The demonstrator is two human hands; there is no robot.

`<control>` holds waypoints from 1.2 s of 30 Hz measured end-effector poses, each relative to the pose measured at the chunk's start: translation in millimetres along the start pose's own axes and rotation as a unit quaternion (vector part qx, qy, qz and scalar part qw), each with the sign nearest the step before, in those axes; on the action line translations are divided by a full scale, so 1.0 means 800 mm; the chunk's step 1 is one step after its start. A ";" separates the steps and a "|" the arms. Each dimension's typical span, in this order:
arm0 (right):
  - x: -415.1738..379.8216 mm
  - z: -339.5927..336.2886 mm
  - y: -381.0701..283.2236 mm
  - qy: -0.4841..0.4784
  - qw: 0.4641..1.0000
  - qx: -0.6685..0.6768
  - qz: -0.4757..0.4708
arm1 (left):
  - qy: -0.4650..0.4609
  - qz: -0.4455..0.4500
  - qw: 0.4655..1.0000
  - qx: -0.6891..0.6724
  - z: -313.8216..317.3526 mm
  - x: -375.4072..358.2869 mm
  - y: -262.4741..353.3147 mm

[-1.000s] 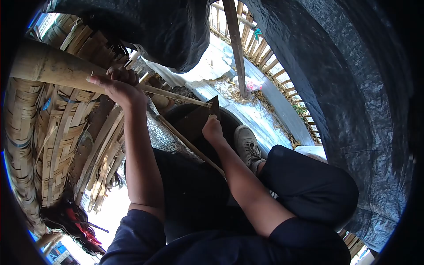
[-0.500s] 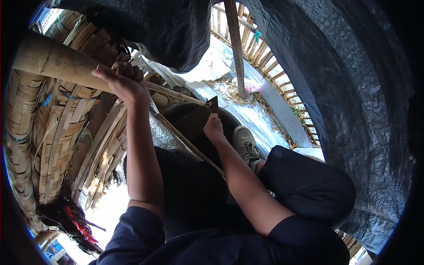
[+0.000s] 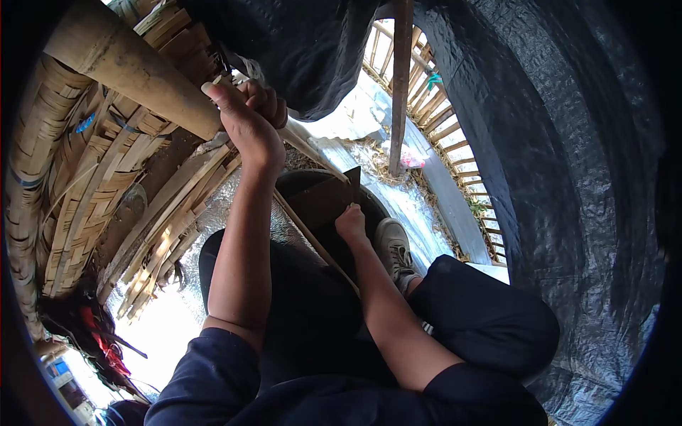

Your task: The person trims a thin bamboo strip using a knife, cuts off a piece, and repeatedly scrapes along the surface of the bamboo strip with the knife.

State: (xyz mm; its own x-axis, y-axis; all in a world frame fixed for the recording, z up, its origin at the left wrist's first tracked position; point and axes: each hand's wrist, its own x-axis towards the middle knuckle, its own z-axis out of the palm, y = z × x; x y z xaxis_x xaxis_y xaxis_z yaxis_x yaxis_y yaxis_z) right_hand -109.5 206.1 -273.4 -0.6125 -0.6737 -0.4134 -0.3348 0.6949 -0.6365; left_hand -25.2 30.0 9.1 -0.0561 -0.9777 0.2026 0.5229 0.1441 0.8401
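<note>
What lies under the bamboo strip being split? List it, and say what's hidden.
Under the bamboo strip lie a silvery sheet and the person's dark-trousered lap. The right hand hides the blade handle; the left hand covers the strip's upper end.

A thick, pale tan bamboo pole (image 3: 135, 67) runs slantwise from the upper left down toward the middle, round and smooth, its surface dry and lightly streaked. The left hand (image 3: 250, 128) closes round its lower end, where it narrows into a thin split strip (image 3: 312, 153) reaching on to a dark, flat blade (image 3: 328, 199). The right hand (image 3: 351, 224) grips the blade's lower part, seemingly its handle, though that is hidden. The blade stands tilted, edge against the strip.
</note>
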 end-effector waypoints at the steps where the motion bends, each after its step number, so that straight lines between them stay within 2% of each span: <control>1: 0.002 -0.011 -0.010 0.000 1.000 -0.001 0.000 | 0.004 -0.004 1.000 -0.002 -0.002 -0.001 0.001; 3: 0.006 -0.035 -0.036 -0.005 1.000 -0.025 0.003 | 0.007 -0.011 1.000 -0.002 -0.006 0.001 0.002; 4: 0.001 -0.045 -0.062 0.037 0.999 0.008 0.005 | 0.019 -0.014 1.000 0.001 -0.008 0.002 0.004; 5: 0.001 -0.044 -0.074 0.037 0.999 0.008 0.009 | 0.031 -0.018 0.999 0.003 -0.010 0.003 0.004; 7: 0.002 -0.036 -0.088 0.033 0.998 0.018 -0.042 | 0.042 -0.018 0.999 0.012 -0.008 0.004 0.005; 8: 0.006 -0.005 -0.060 0.032 0.999 0.016 -0.031 | 0.056 -0.012 0.998 0.021 -0.006 0.005 0.005; 12: 0.007 -0.002 -0.048 0.024 0.999 -0.015 0.021 | 0.113 0.015 0.990 0.078 -0.007 0.008 0.000; 15: 0.024 -0.006 -0.062 0.010 1.000 -0.023 -0.004 | 0.118 0.032 0.989 0.081 -0.010 0.007 -0.004; 17: -0.001 -0.040 -0.110 0.054 0.998 0.018 -0.016 | 0.128 0.013 0.988 0.088 -0.006 0.004 0.001; 18: -0.003 -0.021 -0.094 0.057 0.998 0.018 -0.033 | 0.133 0.026 0.985 0.104 -0.005 0.004 0.002; 20: -0.009 -0.003 -0.057 0.036 0.999 0.004 0.004 | 0.134 0.050 0.980 0.139 -0.005 0.004 -0.001; 22: -0.004 -0.012 -0.063 0.018 0.999 -0.006 0.034 | 0.124 0.057 0.980 0.145 -0.006 0.006 0.001; 24: 0.009 -0.015 -0.068 0.023 1.000 0.013 -0.014 | 0.137 0.059 0.978 0.143 -0.007 0.006 -0.001; 25: 0.005 -0.012 -0.068 0.023 1.000 0.015 -0.006 | 0.133 0.053 0.979 0.145 -0.006 0.005 -0.002; 27: 0.003 -0.004 -0.067 0.018 0.996 -0.016 -0.087 | 0.174 0.061 0.972 0.146 0.000 0.004 -0.001; 28: 0.002 -0.001 -0.062 -0.010 0.998 -0.002 0.060 | 0.170 0.061 0.970 0.163 -0.003 0.005 -0.002; 32: 0.018 -0.016 -0.070 -0.014 0.999 -0.004 0.047 | 0.149 0.043 0.977 0.146 -0.003 0.006 -0.001; 34: 0.010 -0.054 -0.101 0.031 0.998 0.056 0.005 | 0.165 0.040 0.974 0.151 0.005 0.004 0.002; 36: -0.005 -0.014 -0.056 0.012 0.999 0.036 0.025 | 0.186 0.036 0.970 0.155 0.005 0.000 0.003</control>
State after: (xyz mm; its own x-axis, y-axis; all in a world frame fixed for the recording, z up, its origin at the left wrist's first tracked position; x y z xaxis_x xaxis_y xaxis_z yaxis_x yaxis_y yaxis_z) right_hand -100.1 180.6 -236.4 -0.6439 -0.6322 -0.4309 -0.2522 0.7072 -0.6605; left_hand -26.9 31.2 13.1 0.3115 -0.9428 0.1190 0.2295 0.1962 0.9533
